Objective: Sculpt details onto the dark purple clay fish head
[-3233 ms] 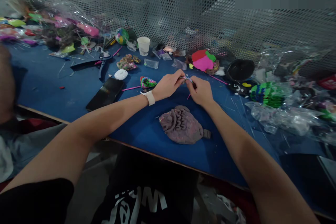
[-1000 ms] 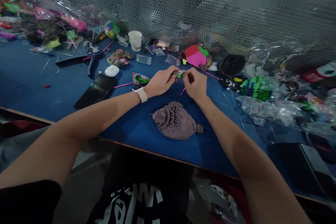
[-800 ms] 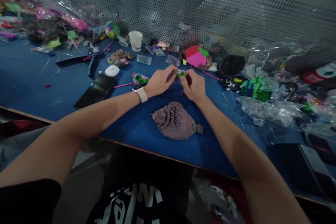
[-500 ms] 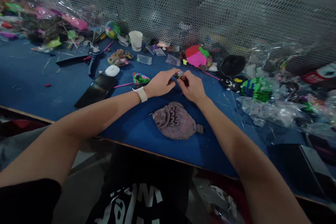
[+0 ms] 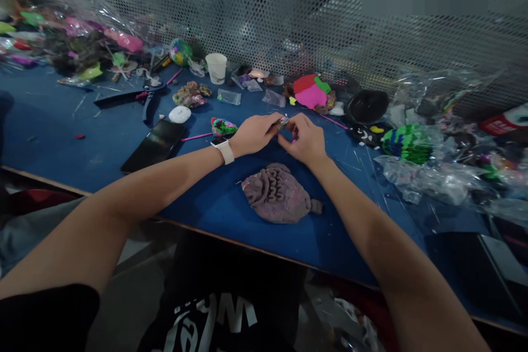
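A small lump of mixed-colour clay (image 5: 282,121) is pinched in the fingers of my left hand (image 5: 256,135), whose wrist wears a white-banded watch. My right hand (image 5: 307,138) has its fingers curled round the right side of the same lump; a bit of pink shows beneath them, and their grip is partly hidden. Below both hands, a flat fish shape of grey-purple clay (image 5: 279,197) lies on the blue table (image 5: 214,201), with coiled strips on top. Left of my left hand lies a green, red and purple clay piece (image 5: 224,127) with a pink stick (image 5: 197,136).
To the left lie a black phone (image 5: 153,146), a white case (image 5: 180,114) and dark pliers (image 5: 150,100). A paper cup (image 5: 216,68) stands before the perforated metal screen (image 5: 264,5). Clear plastic wrapping (image 5: 437,179) and a green striped clay piece (image 5: 406,142) are at the right.
My right fingers have opened slightly and shifted on the lump. My left hand keeps its pinch. The whole view has shifted a little; the clay fish lies as before.
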`<move>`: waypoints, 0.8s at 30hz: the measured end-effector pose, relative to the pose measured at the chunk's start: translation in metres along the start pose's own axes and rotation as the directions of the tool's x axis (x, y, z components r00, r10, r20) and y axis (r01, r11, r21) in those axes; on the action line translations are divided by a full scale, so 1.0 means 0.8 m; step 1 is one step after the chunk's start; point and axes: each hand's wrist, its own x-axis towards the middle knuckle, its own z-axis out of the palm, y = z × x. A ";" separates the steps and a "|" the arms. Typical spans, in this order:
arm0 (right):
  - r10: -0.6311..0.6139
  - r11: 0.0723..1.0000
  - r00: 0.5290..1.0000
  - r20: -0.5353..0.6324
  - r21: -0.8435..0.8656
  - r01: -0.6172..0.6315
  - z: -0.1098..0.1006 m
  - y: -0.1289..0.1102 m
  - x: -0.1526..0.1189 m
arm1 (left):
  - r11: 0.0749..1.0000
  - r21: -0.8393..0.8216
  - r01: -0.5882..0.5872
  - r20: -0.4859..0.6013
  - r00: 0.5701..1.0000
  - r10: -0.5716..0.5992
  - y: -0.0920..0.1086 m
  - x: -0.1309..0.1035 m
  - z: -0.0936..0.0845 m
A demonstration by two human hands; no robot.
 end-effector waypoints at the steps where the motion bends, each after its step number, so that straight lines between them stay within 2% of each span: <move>1: 0.005 1.000 1.000 -0.004 -0.024 -0.005 0.000 0.000 0.000 | 1.000 0.022 0.013 -0.004 1.000 -0.013 0.000 0.000 0.000; 6: 0.001 0.992 0.999 0.033 -0.125 0.003 0.000 0.000 0.002 | 0.997 0.072 0.028 -0.036 0.999 -0.025 0.000 0.000 -0.001; 13: -0.030 0.966 0.994 0.104 -0.251 0.056 -0.003 -0.007 0.005 | 0.999 0.011 0.045 -0.011 0.999 -0.045 0.003 0.001 -0.007; 19: 0.084 0.932 0.986 0.143 -0.361 -0.027 -0.002 -0.011 0.012 | 0.994 0.076 0.073 -0.026 0.997 -0.072 0.008 0.000 -0.007; 24: 0.139 0.934 0.988 0.073 -0.340 -0.106 0.003 -0.002 0.013 | 0.993 0.076 0.092 -0.041 0.995 -0.089 0.010 -0.001 -0.005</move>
